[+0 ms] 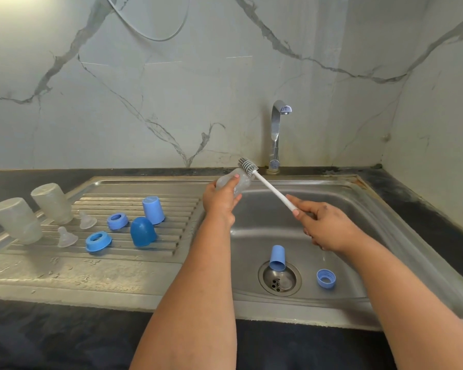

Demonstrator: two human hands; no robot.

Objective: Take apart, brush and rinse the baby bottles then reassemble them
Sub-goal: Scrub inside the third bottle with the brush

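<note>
Counter [51, 343]: dark stone, running along the near edge and around the back and right edges of the steel sink [358, 198].
Basin, near part: a blue screw ring [326, 279] lies right of the drain [280, 278]; a light blue cap [277, 258] lies with its open end at the drain's far rim.
Drainboard [134, 265], near left: wet steel; two blue collar rings [98, 241] [117, 221], two clear teats [67, 237] [87, 220] and a dark blue dome cap [142, 232] sit on the ribs.
Drainboard, farther: a light blue cap [153, 210] stands mouth down; two clear bottles [16, 220] [52, 203] stand upside down at the left edge.
Right hand [324, 227]: over the basin, its grip narrow, fingers pinching the near end of the bottle brush's white handle [274, 192].
Left hand [221, 200]: over the basin's left rim, its grip wrapped around a clear baby bottle [239, 181], held tilted with one end toward the back of the sink.
Brush head [247, 166]: grey bristles, outside the bottle, just above and beside its far end.
Tap [277, 134]: chrome, at the back edge of the sink, no water visible.
Wall [171, 89]: pale marble with grey veins.
</note>
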